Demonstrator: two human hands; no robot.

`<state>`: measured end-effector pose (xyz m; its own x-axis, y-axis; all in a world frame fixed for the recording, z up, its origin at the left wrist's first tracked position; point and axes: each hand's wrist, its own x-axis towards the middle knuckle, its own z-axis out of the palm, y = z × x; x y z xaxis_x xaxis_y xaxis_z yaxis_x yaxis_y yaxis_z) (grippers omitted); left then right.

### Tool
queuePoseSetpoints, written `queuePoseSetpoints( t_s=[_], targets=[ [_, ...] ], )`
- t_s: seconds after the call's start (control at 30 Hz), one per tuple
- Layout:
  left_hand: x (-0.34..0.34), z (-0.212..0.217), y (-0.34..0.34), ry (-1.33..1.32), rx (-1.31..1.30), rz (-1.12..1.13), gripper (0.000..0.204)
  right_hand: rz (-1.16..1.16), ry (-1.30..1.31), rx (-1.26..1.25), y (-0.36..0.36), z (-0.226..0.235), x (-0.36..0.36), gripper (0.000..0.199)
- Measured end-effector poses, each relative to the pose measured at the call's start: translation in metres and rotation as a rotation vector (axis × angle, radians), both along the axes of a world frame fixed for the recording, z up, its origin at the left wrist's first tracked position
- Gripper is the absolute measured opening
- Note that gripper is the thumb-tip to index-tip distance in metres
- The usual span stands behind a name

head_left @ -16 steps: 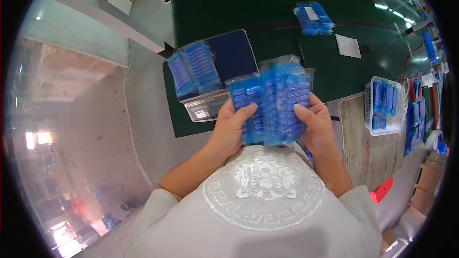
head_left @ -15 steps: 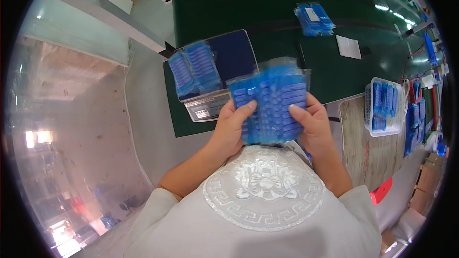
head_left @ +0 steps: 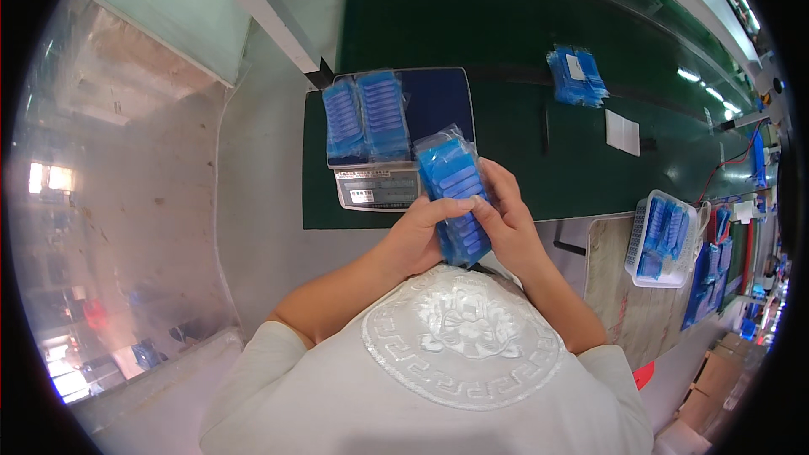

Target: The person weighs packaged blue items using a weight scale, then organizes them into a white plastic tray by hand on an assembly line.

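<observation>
Blue parts in a clear plastic bag (head_left: 455,198) are held in front of the chest, near the close edge of the green table (head_left: 506,34). The bag is gripped from both sides: the left hand (head_left: 417,236) is closed on its left edge with the thumb laid across the front, and the right hand (head_left: 506,223) is closed on its right edge. Just to the left and farther, two more blue packs (head_left: 366,114) are laid on a weighing scale (head_left: 383,147). Another blue pack (head_left: 575,76) is seen far right on the table, and a white basket (head_left: 661,240) with blue parts is placed at the right.

Left hand (head_left: 415,240) and right hand (head_left: 508,223) grip a blue packet bundle (head_left: 455,194) beside a scale (head_left: 383,143).
</observation>
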<state>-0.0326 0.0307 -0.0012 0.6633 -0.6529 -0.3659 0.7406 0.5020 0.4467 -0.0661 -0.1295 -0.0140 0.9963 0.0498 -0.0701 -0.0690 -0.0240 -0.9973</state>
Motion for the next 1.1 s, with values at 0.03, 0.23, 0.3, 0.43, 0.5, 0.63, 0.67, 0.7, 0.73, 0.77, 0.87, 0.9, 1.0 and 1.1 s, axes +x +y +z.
queuePoseSetpoints(
  t_s=[0.03, 0.23, 0.3, 0.43, 0.5, 0.63, 0.67, 0.7, 0.73, 0.77, 0.87, 0.9, 1.0, 1.1],
  targets=[
    [0.002, -0.001, 0.001, 0.007, -0.026, 0.012, 0.042, -0.008, 0.058, 0.031, 0.0, 0.0, 0.001, 0.049],
    [0.005, -0.015, 0.004, -0.005, 0.124, 0.125, 0.037, 0.097, -0.1, -0.3, -0.002, 0.021, 0.002, 0.07],
    [0.003, -0.014, 0.002, 0.002, 0.118, 0.149, 0.037, 0.154, -0.143, -0.382, 0.006, 0.017, 0.002, 0.075],
    [0.003, -0.022, 0.004, -0.082, 0.061, 0.142, 0.039, 0.091, -0.028, -0.324, 0.015, 0.015, 0.005, 0.067],
    [0.003, -0.023, 0.007, -0.08, 0.063, 0.135, 0.04, 0.101, 0.025, -0.187, 0.011, 0.012, 0.007, 0.06],
    [0.005, -0.025, 0.015, -0.139, 0.118, 0.113, 0.044, 0.155, 0.052, -0.046, 0.009, 0.01, 0.008, 0.055],
    [0.005, -0.023, 0.015, -0.139, 0.117, 0.113, 0.044, 0.149, 0.038, 0.008, 0.009, 0.009, 0.007, 0.053],
    [0.005, -0.019, 0.015, -0.141, 0.101, 0.122, 0.046, 0.142, 0.023, 0.063, 0.009, 0.009, 0.007, 0.051],
    [0.005, -0.017, 0.015, -0.142, 0.085, 0.131, 0.047, 0.14, 0.022, 0.063, 0.008, 0.009, 0.006, 0.051],
    [0.005, -0.016, 0.016, -0.144, 0.085, 0.129, 0.047, 0.128, 0.059, 0.124, 0.007, 0.011, 0.005, 0.052],
    [0.004, -0.014, 0.017, -0.112, 0.092, 0.138, 0.053, 0.032, 0.116, 0.135, 0.005, 0.013, 0.008, 0.054],
    [0.003, -0.014, 0.016, -0.142, 0.144, 0.121, 0.057, -0.056, 0.134, 0.082, 0.004, 0.014, 0.01, 0.054],
    [0.003, -0.001, 0.012, -0.2, 0.22, 0.083, 0.065, -0.04, 0.176, 0.117, 0.002, 0.02, 0.016, 0.058],
    [0.003, 0.001, 0.011, -0.243, 0.241, 0.059, 0.067, 0.014, 0.219, 0.193, 0.002, 0.022, 0.018, 0.059]
  ],
)
